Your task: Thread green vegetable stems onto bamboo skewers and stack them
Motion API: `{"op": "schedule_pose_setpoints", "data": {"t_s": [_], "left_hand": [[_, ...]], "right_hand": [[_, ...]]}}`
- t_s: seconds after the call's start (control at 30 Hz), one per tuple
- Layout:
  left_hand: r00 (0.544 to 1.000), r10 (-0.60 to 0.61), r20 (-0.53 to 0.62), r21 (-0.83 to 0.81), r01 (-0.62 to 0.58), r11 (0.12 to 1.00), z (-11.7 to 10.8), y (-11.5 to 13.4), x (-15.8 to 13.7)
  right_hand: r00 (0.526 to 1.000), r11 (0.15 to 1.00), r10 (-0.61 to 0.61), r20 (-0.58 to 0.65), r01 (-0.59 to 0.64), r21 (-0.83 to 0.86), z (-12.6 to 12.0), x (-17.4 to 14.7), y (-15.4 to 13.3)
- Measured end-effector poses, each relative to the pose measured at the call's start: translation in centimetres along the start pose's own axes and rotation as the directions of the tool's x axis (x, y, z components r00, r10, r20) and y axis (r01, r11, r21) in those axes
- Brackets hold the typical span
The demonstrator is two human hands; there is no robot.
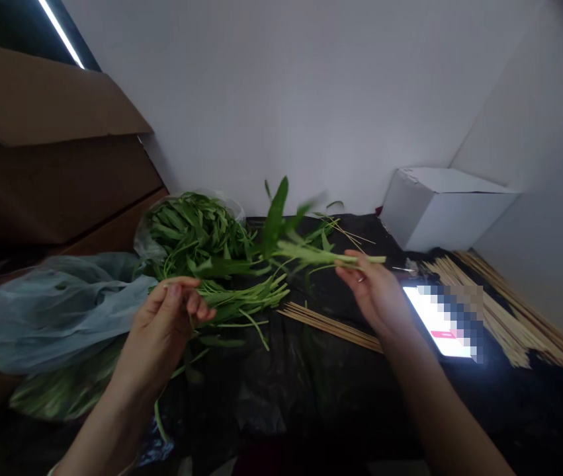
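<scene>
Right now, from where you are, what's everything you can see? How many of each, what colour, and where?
Held bunch: one, green, in the right hand
Loose greens: many, green, left of centre
Clear bag: one, see-through, around some loose greens
Blue bag: one, pale blue, left
Sticks: many, tan, mostly right; some centre and back
Screen: one, glowing white and pink, partly masked, beside the right hand
White box: one, white, back right
Cardboard box: one, brown, upper left
Light strip: one, white, top left
Walls: two, pale grey, back and right
Left hand: one, bare, half-curled, left of centre
Right hand: one, bare, right of centre
</scene>
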State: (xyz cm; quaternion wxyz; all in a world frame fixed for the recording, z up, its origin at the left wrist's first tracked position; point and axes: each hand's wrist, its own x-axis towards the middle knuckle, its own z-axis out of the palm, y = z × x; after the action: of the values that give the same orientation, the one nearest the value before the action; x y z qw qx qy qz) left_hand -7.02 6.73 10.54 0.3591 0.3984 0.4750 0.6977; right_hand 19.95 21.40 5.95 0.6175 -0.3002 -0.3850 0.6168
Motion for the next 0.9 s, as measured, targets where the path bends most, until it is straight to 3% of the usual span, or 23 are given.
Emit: {"op": "schedule_pose_setpoints", "data": {"t_s": [0.1, 0.2, 0.27, 0.37, 0.47, 0.6, 0.73, 0.9], "left_hand": [[1.0, -0.008, 0.023, 0.026, 0.007, 1.0, 1.0, 1.3, 0.3], [0.996, 0.091, 0.008, 0.224, -0.09, 0.97, 2.0, 2.1, 0.4], [0.991, 0.127, 0.035, 0.446, -0.129, 0.886, 2.9, 2.0, 0.6], [0.98, 0.073, 0.187, 0.661, -0.18, 0.729, 4.4, 0.6, 1.1], [0.943, 0.024, 0.332, 0.737, -0.275, 0.617, 5.8, -1.5, 1.6], [0.917, -0.05, 0.395, 0.805, -0.319, 0.501, 6.7, -3.9, 2.2], [0.886, -0.126, 0.445, 0.802, -0.332, 0.496, 6.8, -5.0, 2.7], [0.838, -0.108, 0.534, 0.779, -0.438, 0.449, 6.9, -5.0, 2.8]], "right_hand": [[0.975, 0.985, 0.171, 0.143, -0.164, -0.058, 1.2, -1.6, 2.1], [0.945, 0.963, 0.246, 0.217, -0.212, -0.168, 2.0, -2.5, 3.4], [0.929, 0.947, 0.273, 0.249, -0.214, -0.239, 2.5, -2.8, 3.8], [0.912, 0.934, 0.305, 0.275, -0.229, -0.275, 3.4, -2.9, 4.0], [0.899, 0.926, 0.333, 0.286, -0.255, -0.277, 4.3, -3.0, 4.2], [0.892, 0.932, 0.319, 0.319, -0.235, -0.276, 5.1, -2.8, 4.6], [0.892, 0.931, 0.303, 0.335, -0.201, -0.305, 5.2, -2.4, 4.8], [0.897, 0.907, 0.248, 0.365, -0.083, -0.412, 4.7, -1.9, 5.2]]}}
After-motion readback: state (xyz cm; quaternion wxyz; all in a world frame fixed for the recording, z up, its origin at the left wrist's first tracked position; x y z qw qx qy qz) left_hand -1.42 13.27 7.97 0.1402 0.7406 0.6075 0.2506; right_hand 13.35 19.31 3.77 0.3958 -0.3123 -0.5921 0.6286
